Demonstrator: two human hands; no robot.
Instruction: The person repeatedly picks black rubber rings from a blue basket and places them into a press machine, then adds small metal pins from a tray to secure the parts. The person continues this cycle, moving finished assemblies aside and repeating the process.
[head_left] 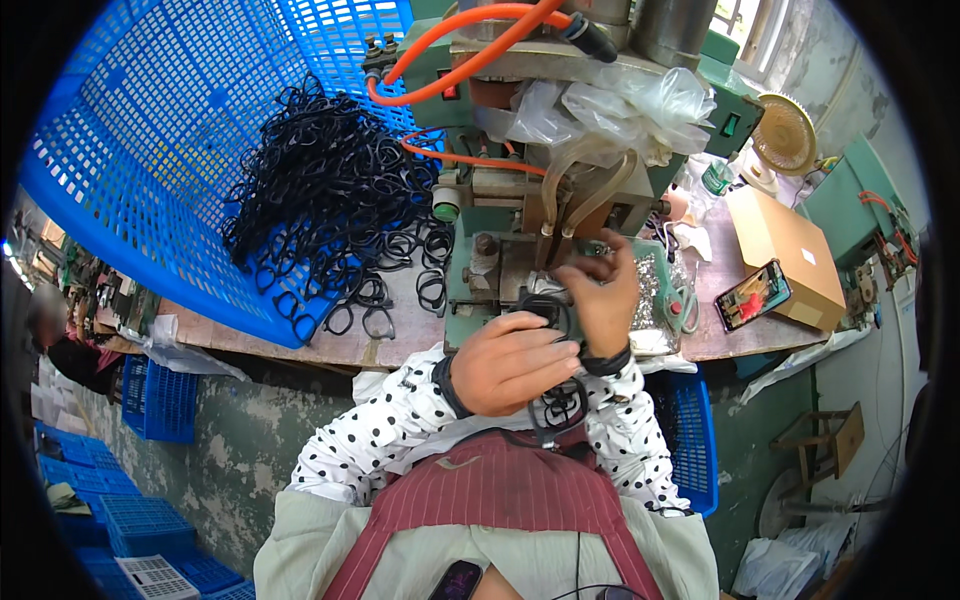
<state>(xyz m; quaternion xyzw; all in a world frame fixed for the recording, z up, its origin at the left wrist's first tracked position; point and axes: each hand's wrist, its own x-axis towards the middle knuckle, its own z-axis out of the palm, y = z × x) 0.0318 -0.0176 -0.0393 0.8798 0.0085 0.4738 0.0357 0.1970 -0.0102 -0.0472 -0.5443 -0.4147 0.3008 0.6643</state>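
My left hand (515,366) is closed, its fingers lying together across black looped frames that resemble eyeglass frames. One black frame (540,303) shows just beyond those fingers, at the front of a green bench press (468,320). More black frames (560,404) hang below the hand, in front of my apron. My right hand (606,295) is at the press's metal fixture (520,262), thumb and fingers bent in toward each other. Whatever is between its fingertips is too small to make out. Two clear tubes (598,192) come down to the fixture above it.
A tilted blue basket (140,200) on the left holds a big heap of black frames (330,190), some spilling onto the table. Right of the press are a tray of small metal parts (652,300), a phone (752,296) and a cardboard box (785,250). Orange hoses (470,70) loop overhead.
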